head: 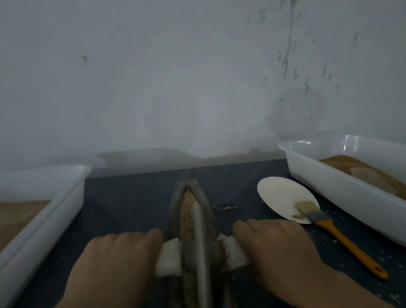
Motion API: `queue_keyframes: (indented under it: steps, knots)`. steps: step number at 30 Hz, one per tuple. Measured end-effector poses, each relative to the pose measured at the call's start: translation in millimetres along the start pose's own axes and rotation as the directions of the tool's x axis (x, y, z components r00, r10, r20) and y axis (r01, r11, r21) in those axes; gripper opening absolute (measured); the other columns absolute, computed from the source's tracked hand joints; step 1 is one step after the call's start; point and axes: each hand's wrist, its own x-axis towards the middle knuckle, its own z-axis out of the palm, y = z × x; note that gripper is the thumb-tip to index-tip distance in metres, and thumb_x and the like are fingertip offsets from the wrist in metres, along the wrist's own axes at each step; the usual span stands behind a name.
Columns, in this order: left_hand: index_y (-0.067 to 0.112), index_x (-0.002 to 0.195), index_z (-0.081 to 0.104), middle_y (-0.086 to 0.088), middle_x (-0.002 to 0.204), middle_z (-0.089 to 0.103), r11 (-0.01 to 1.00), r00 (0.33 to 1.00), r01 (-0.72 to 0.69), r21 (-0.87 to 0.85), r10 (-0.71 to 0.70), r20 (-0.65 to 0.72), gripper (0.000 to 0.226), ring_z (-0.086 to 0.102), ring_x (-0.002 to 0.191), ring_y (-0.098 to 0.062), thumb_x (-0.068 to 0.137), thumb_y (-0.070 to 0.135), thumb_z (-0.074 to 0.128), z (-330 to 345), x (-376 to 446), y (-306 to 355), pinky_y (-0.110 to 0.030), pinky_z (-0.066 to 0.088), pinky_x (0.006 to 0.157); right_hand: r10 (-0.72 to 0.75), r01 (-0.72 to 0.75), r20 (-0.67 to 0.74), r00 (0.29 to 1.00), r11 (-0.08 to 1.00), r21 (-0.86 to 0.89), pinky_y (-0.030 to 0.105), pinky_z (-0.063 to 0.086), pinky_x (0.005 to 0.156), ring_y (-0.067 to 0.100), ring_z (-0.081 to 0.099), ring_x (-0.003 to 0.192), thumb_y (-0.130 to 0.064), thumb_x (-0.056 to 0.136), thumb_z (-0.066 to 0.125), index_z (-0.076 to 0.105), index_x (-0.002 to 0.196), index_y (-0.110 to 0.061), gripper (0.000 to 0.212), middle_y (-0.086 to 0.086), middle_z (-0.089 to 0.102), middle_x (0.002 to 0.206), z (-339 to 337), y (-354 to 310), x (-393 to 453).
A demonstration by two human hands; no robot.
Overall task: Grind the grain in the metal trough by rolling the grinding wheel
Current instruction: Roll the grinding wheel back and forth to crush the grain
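Note:
A narrow boat-shaped metal trough [208, 217] lies lengthwise on the dark table in front of me. Tan crushed grain [185, 216] fills its far half, left of the wheel. The thin grey grinding wheel [200, 247] stands on edge in the groove. Its axle sticks out both sides, wrapped in white cloth [168, 257]. My left hand [113, 267] grips the left wrapped handle. My right hand [274, 248] grips the right one. The fingers of both curl over the handle ends and hide them.
A white plastic tub [55, 216] of brown meal sits at the left, and another white tub [348, 205] of meal at the right. Between trough and right tub lie a white paper plate [279, 196] and an orange-handled brush [342, 237]. A grey wall stands behind.

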Motion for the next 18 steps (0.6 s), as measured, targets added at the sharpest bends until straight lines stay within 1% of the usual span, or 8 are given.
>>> queue_keyframes:
  steps: [1,2,4,6,9,13,16,18]
  knots:
    - [0.030,0.068,0.041,0.007,0.056,0.051,0.999,0.998,0.036,0.030,-0.037,0.059,0.049,0.056,0.047,-0.015,0.041,0.044,0.080,4,4,-1,-0.025,0.021,0.047,0.006,-0.006,0.000,1.000,1.000,-0.014,0.028,0.034,0.036,0.015,0.048,0.041,-0.021,0.043,0.084,0.052,0.066,-0.023,0.039,-0.005,0.051,0.054,4,1,6]
    - [0.032,0.075,0.036,0.009,0.066,0.053,0.993,0.994,0.086,0.082,-0.090,0.055,0.042,0.059,0.060,-0.013,0.059,0.050,0.071,12,9,-6,-0.028,0.026,0.050,0.010,-0.010,0.003,1.000,1.000,-0.030,0.026,0.033,0.038,0.016,0.049,0.042,-0.019,0.044,0.083,0.053,0.067,-0.022,0.038,-0.004,0.052,0.054,10,4,16]
    - [0.034,0.081,0.033,0.010,0.077,0.053,0.974,0.977,0.191,0.125,-0.201,0.076,0.027,0.059,0.074,-0.012,0.078,0.051,0.054,27,22,-16,-0.029,0.034,0.056,0.024,-0.021,0.029,0.999,0.996,-0.087,0.025,0.032,0.042,0.017,0.052,0.044,-0.016,0.044,0.084,0.055,0.068,-0.020,0.038,-0.003,0.055,0.056,22,10,43]
    - [0.033,0.084,0.039,0.008,0.082,0.057,0.964,0.962,0.250,0.094,-0.258,0.086,0.020,0.060,0.076,-0.015,0.082,0.048,0.051,38,36,-24,-0.029,0.040,0.060,0.057,-0.049,0.052,0.997,0.988,-0.146,0.025,0.032,0.044,0.017,0.053,0.045,-0.016,0.044,0.085,0.055,0.068,-0.020,0.039,-0.003,0.057,0.057,31,13,68]
    - [0.030,0.085,0.040,0.005,0.086,0.060,0.954,0.953,0.284,0.093,-0.292,0.081,0.018,0.061,0.080,-0.019,0.083,0.045,0.050,41,49,-28,-0.030,0.041,0.062,0.062,-0.053,0.064,0.996,0.989,-0.139,0.023,0.027,0.043,0.018,0.050,0.040,-0.009,0.037,0.084,0.053,0.062,-0.017,0.041,-0.001,0.054,0.051,37,16,84]
    - [0.033,0.086,0.035,0.007,0.092,0.061,0.967,0.959,0.221,0.129,-0.240,0.153,0.024,0.059,0.080,-0.015,0.083,0.046,0.054,27,34,-19,-0.030,0.040,0.063,0.038,-0.027,0.105,0.994,0.995,-0.099,0.027,0.034,0.047,0.016,0.056,0.053,-0.019,0.057,0.082,0.055,0.078,-0.021,0.034,-0.003,0.060,0.066,28,13,61]
    - [0.035,0.082,0.027,0.011,0.088,0.054,0.977,0.956,0.159,0.141,-0.188,0.227,0.031,0.049,0.073,-0.013,0.082,0.047,0.055,6,17,-6,-0.030,0.030,0.060,0.015,-0.015,0.113,0.993,1.000,-0.002,0.026,0.028,0.038,0.013,0.049,0.039,-0.024,0.037,0.087,0.055,0.067,-0.023,0.044,-0.001,0.052,0.050,10,7,28]
    - [0.036,0.081,0.022,0.012,0.089,0.051,0.980,0.951,0.135,0.143,-0.169,0.259,0.034,0.051,0.078,-0.013,0.081,0.048,0.054,-6,8,0,-0.031,0.025,0.059,0.028,-0.031,0.151,0.988,0.999,0.022,0.028,0.029,0.038,0.013,0.049,0.040,-0.030,0.037,0.085,0.047,0.068,-0.027,0.049,0.001,0.051,0.052,-1,0,13]
